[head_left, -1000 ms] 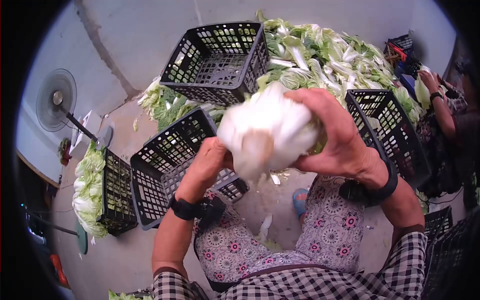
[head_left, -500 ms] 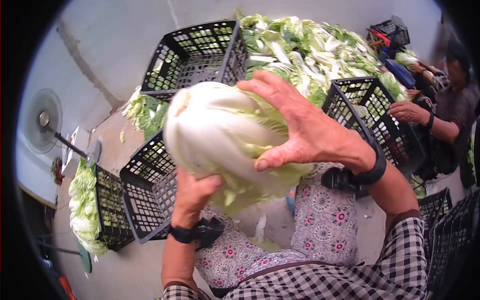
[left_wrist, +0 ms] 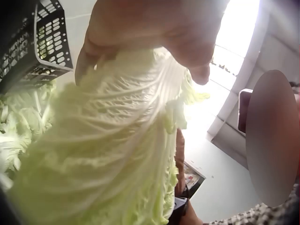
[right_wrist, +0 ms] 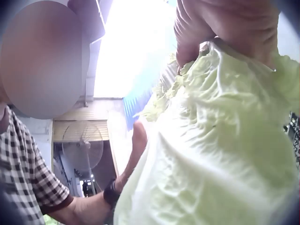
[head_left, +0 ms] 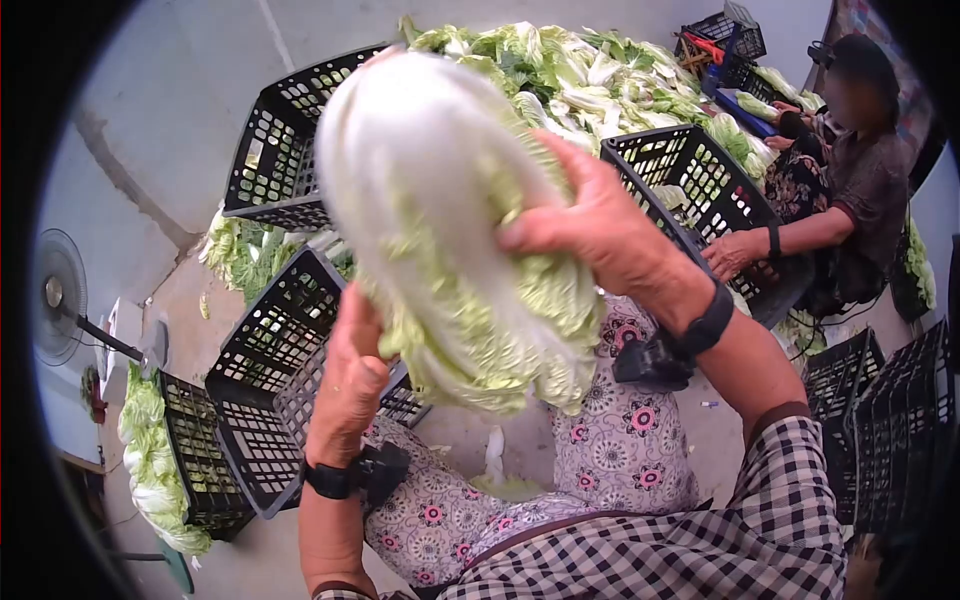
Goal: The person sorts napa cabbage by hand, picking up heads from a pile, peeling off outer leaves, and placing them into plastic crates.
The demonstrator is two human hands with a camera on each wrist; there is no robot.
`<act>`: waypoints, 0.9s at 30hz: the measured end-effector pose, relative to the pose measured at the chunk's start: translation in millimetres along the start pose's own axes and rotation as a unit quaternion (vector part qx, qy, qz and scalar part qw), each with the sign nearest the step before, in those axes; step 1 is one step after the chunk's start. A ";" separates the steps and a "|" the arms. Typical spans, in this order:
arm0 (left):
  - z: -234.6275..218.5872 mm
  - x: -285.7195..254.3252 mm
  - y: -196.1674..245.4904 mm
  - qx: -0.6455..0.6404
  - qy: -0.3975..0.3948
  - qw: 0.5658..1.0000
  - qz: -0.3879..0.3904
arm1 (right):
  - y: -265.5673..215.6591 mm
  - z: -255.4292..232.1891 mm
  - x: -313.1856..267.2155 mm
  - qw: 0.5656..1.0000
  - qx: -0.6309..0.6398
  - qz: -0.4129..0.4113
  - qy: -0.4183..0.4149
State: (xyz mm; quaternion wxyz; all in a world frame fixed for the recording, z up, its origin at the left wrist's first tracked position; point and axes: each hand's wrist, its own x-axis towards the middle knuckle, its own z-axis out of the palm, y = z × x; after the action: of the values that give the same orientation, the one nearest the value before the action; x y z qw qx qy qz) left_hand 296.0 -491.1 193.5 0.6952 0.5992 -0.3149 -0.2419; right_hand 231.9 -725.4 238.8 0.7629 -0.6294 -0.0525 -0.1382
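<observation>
A napa cabbage (head_left: 450, 230), white at the base and pale green at the leaf ends, is held up over the lap in the head view. Its base points up and away, its leafy end towards the lap. My right hand (head_left: 610, 230) grips its right side, thumb across the front leaves and fingers round the edge. On the opposite side my left hand (head_left: 345, 380) holds the lower left of the head, its fingers partly hidden behind. In the wrist views, leaves (left_wrist: 117, 126) fill the space below the left palm, and the right fingers (right_wrist: 187, 49) curl over the cabbage.
Black plastic crates stand in front: one at the back (head_left: 270, 140), one tilted at left (head_left: 265, 400), one at right (head_left: 690, 160). A cabbage-filled crate (head_left: 195, 440) is at far left, near a fan (head_left: 60, 290). Behind lies a leaf heap (head_left: 590, 85). Another person (head_left: 850, 180) sits at right.
The cabbage has turned from base towards me to base up and away, showing its leafy side. Both hands stay on it. The head view has swung right, bringing the other person further in.
</observation>
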 end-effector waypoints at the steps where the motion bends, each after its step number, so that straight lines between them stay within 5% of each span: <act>1: 3.3 0.9 -2.2 -0.002 -0.015 1.000 -0.017 | 0.1 -8.9 -1.3 0.999 0.043 0.002 0.005; 4: 13.3 4.0 -15.9 0.015 -0.035 0.998 -0.048 | 4.9 -17.5 -2.9 0.987 0.157 0.014 -0.017; 9: 34.8 9.7 -19.8 0.151 -0.035 0.984 -0.086 | 29.4 -12.2 -4.8 0.994 0.101 0.017 -0.027; 17: 42.5 13.9 -18.9 0.045 -0.100 0.993 -0.051 | 27.6 -41.9 -5.5 0.983 0.180 0.015 0.023; 18: 31.1 18.5 -32.6 0.168 -0.088 0.981 0.024 | 26.5 -50.8 -6.4 0.985 0.168 -0.003 0.031; 20: 29.0 16.9 -37.2 0.065 -0.037 0.997 -0.026 | 29.3 -78.6 -9.7 0.987 0.148 -0.022 0.065; 22: 2.7 12.2 -20.9 0.113 -0.097 0.983 -0.109 | 28.7 -112.4 -13.9 0.982 0.147 -0.040 0.109; 27: -53.6 -16.6 -20.5 0.120 -0.032 0.982 -0.142 | 19.1 -213.2 -29.4 0.956 0.200 0.013 0.215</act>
State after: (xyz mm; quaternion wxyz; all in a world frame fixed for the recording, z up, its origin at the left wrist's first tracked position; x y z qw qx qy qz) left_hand 324.5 -446.0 166.4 0.5658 0.7091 -0.2755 -0.3179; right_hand 189.0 -925.7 170.2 0.8683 -0.4199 0.0940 -0.2468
